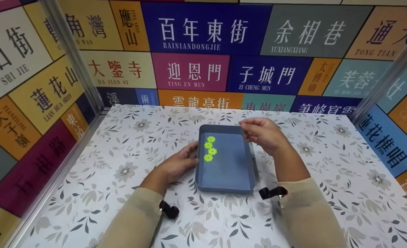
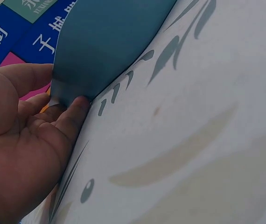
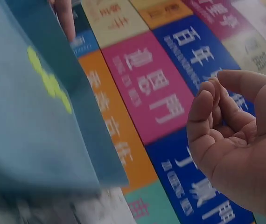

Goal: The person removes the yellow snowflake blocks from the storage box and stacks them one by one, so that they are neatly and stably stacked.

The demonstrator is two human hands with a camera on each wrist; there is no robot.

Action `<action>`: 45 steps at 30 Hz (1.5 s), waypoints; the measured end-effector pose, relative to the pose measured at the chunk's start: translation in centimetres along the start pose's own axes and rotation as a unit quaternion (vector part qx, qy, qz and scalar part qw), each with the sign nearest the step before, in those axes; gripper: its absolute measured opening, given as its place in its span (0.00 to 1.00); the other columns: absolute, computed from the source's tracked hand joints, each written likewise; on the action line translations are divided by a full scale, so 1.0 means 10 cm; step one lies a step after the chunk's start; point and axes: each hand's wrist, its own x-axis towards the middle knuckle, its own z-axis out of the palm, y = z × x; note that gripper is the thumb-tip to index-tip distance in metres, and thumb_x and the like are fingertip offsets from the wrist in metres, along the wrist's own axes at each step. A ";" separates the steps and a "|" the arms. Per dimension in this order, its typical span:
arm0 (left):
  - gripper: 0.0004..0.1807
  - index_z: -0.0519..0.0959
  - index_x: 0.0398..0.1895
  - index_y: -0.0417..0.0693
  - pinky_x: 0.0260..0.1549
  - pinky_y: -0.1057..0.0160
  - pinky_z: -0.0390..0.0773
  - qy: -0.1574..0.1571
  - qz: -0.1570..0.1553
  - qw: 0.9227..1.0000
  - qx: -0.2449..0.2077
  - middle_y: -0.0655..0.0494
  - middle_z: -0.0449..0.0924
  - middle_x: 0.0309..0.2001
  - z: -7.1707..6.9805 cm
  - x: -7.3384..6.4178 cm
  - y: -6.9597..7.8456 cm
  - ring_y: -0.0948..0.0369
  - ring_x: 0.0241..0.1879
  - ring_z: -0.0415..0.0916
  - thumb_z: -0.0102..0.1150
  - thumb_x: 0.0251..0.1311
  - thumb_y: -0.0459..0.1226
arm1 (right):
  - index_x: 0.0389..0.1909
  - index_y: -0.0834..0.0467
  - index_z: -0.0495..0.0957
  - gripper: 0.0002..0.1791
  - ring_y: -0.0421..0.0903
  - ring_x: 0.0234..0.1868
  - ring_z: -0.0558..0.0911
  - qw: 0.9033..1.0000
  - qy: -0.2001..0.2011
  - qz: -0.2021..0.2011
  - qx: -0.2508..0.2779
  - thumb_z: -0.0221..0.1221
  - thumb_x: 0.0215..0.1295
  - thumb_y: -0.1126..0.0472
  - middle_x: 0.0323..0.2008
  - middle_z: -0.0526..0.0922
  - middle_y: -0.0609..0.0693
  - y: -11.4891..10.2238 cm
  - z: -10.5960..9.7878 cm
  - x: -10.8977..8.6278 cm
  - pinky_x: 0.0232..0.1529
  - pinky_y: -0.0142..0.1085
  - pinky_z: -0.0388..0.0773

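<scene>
A blue-grey rectangular tray [image 1: 227, 175] with low walls sits on the table. Several yellow-green flower-shaped pieces [image 1: 210, 151] lie in a zigzag row on its floor, towards the left wall. My left hand [image 1: 179, 163] is at the tray's left side. In the left wrist view its fingertips [image 2: 81, 101] touch the outer wall, with no curl round the rim. Beyond the tray's far right corner, my right hand [image 1: 263, 134] is raised. Its thumb and index fingertip meet in the right wrist view, and no object shows between them; the other fingers are curled.
A white table [image 1: 127, 196] printed with grey leaves and flowers lies under the tray. Colourful panels with Chinese lettering [image 1: 206, 27] stand behind and at both sides. Black wrist devices [image 1: 169, 209] are on both sleeves.
</scene>
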 end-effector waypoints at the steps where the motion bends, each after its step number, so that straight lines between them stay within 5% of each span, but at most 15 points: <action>1: 0.44 0.47 0.89 0.50 0.86 0.47 0.53 0.000 0.001 1.000 0.001 0.52 0.41 0.90 0.00 0.00 0.00 0.52 0.89 0.43 0.49 0.74 0.24 | 0.47 0.56 0.87 0.07 0.43 0.33 0.83 1.000 -0.009 0.000 0.001 0.67 0.74 0.58 0.33 0.85 0.45 -0.01 0.08 0.02 0.37 0.33 0.85; 14: 0.44 0.47 0.89 0.52 0.86 0.49 0.55 0.016 -0.008 1.000 0.019 0.51 0.42 0.90 -0.01 0.00 0.03 0.52 0.88 0.44 0.51 0.74 0.27 | 0.53 0.54 0.88 0.12 0.43 0.35 0.81 0.994 -0.068 0.088 0.017 0.64 0.76 0.53 0.36 0.84 0.46 0.12 0.58 0.65 0.39 0.34 0.82; 20: 0.44 0.48 0.89 0.52 0.85 0.49 0.56 0.018 -0.011 0.999 0.027 0.52 0.43 0.90 -0.01 -0.01 0.07 0.52 0.88 0.46 0.51 0.74 0.27 | 0.60 0.57 0.85 0.21 0.47 0.39 0.82 0.988 -0.013 0.122 -0.098 0.65 0.74 0.50 0.44 0.86 0.50 0.29 0.70 0.88 0.36 0.35 0.78; 24: 0.44 0.49 0.89 0.54 0.85 0.50 0.56 0.021 -0.016 0.999 0.027 0.53 0.44 0.90 0.01 -0.01 0.09 0.54 0.88 0.46 0.52 0.74 0.28 | 0.55 0.54 0.87 0.18 0.49 0.41 0.84 0.976 0.041 0.110 -0.184 0.65 0.71 0.49 0.50 0.87 0.56 0.50 0.73 0.95 0.38 0.37 0.81; 29: 0.44 0.46 0.89 0.51 0.86 0.48 0.54 0.000 -0.004 1.000 0.006 0.51 0.42 0.90 0.03 0.01 0.07 0.53 0.88 0.44 0.50 0.74 0.26 | 0.47 0.53 0.89 0.12 0.50 0.41 0.86 0.971 0.070 0.033 -0.225 0.66 0.69 0.52 0.40 0.88 0.51 0.72 0.72 0.98 0.37 0.36 0.82; 32: 0.44 0.45 0.89 0.49 0.86 0.47 0.52 -0.010 0.003 1.000 -0.002 0.50 0.41 0.90 0.03 0.01 0.05 0.52 0.89 0.42 0.48 0.75 0.25 | 0.47 0.53 0.89 0.12 0.49 0.42 0.87 0.969 0.068 0.006 -0.238 0.66 0.69 0.53 0.39 0.88 0.49 0.78 0.71 0.99 0.38 0.36 0.81; 45: 0.44 0.47 0.89 0.53 0.85 0.48 0.56 0.003 -0.009 1.000 0.006 0.51 0.43 0.90 -0.02 -0.02 0.04 0.53 0.88 0.46 0.50 0.75 0.26 | 0.53 0.57 0.87 0.15 0.48 0.46 0.85 0.963 0.038 0.007 -0.267 0.68 0.67 0.57 0.51 0.89 0.54 0.86 0.70 1.03 0.48 0.39 0.82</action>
